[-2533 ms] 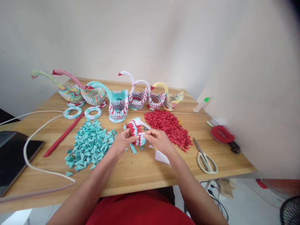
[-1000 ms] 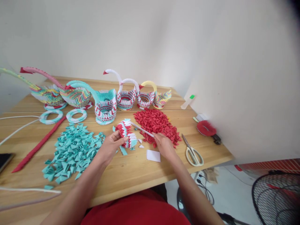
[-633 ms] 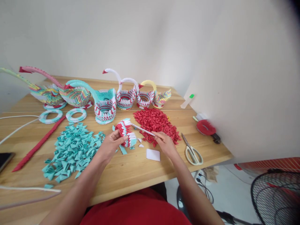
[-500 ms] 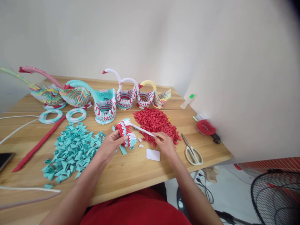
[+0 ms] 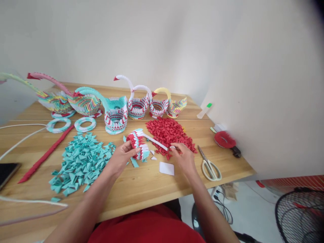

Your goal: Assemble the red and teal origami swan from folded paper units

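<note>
My left hand [image 5: 123,157] is closed around a folded-paper swan body [image 5: 136,143], a ring of red, white and light-blue pieces tipped on its side. From it a thin white paper neck [image 5: 157,141] slants out to the right. Just past the neck's free end, my right hand [image 5: 184,158] pinches a small white paper piece [image 5: 172,147], partly hidden by the fingers. Below the neck lie loose white folded pieces [image 5: 153,157] and a stack of white paper slips [image 5: 166,168]. A red pile of folded pieces [image 5: 169,133] spreads just behind my right hand.
Turquoise pieces [image 5: 82,162] are heaped at left, beside a long red paper strip [image 5: 47,153] and two paper rings [image 5: 85,124]. Finished swans [image 5: 115,116] line the back. Scissors [image 5: 210,167] and a red brush [image 5: 224,139] lie at right; a phone [image 5: 8,173] at far left.
My right hand has come off the end of the white neck and moved slightly right, now with a small white piece at its fingertips. My left hand keeps its hold; the view has shifted slightly.
</note>
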Action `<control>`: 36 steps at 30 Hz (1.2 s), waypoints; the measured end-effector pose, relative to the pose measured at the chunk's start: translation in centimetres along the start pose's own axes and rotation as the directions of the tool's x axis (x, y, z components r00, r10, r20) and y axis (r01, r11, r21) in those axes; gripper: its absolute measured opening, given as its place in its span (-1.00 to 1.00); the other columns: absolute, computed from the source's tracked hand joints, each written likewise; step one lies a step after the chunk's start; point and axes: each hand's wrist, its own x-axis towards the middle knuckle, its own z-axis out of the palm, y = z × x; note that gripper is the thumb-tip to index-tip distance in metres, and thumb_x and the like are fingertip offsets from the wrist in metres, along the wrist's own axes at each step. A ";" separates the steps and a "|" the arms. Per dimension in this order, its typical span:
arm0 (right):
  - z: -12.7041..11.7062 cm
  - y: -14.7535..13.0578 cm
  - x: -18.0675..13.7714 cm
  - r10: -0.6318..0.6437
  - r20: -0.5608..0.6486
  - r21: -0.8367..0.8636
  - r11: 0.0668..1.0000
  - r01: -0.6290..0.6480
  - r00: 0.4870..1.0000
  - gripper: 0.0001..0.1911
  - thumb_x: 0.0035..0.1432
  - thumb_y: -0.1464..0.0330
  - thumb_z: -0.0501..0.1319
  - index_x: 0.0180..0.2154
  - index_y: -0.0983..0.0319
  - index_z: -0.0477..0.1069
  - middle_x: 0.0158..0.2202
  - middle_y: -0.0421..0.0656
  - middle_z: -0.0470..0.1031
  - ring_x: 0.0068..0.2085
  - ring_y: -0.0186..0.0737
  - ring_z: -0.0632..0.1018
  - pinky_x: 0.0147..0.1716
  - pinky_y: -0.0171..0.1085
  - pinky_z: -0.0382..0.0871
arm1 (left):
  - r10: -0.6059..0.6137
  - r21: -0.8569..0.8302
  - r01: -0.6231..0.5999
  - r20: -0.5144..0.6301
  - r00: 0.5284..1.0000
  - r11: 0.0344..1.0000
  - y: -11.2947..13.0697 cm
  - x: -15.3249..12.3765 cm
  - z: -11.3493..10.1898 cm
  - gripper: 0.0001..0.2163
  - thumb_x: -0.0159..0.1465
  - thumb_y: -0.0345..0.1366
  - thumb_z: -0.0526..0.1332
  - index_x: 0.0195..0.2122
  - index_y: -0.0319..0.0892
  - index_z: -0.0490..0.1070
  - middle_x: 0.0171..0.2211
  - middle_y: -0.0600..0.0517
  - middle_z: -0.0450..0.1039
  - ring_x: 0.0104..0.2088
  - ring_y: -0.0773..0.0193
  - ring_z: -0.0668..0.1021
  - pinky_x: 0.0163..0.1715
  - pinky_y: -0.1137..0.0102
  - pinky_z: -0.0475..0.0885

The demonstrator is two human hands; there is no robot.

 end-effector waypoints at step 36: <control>4.0 -5.0 0.5 0.090 0.275 0.634 0.731 -0.251 0.957 -0.79 0.12 0.17 0.33 -0.24 0.13 0.56 -0.22 -0.17 0.55 -0.23 -0.24 0.52 -0.23 -0.26 0.43 | 0.024 0.003 -0.024 0.052 0.998 1.000 -0.7 -0.1 -0.1 -0.66 0.05 -0.05 0.44 -0.28 -0.20 0.55 -0.33 0.00 0.58 -0.39 0.29 0.54 -0.33 0.44 0.42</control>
